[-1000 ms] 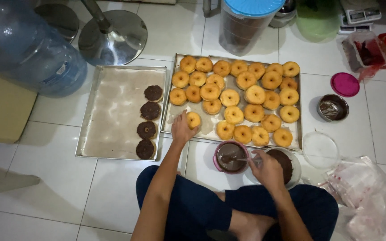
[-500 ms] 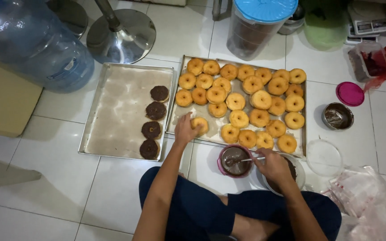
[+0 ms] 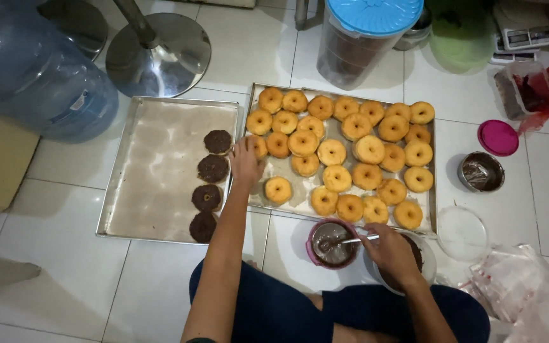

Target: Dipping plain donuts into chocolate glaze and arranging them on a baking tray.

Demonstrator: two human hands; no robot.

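Now left hand [image 3: 246, 162] on another doughnut [image 3: 258, 147]

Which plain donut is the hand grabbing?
The left hand is on the plain donut at the left edge of the full tray, in the second row from the top. The other plain donuts lie untouched.

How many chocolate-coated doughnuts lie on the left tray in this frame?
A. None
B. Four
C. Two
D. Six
B: four dark, chocolate-coated doughnuts lie in a column along the right edge of the left tray, while the plain golden doughnuts fill the other tray.
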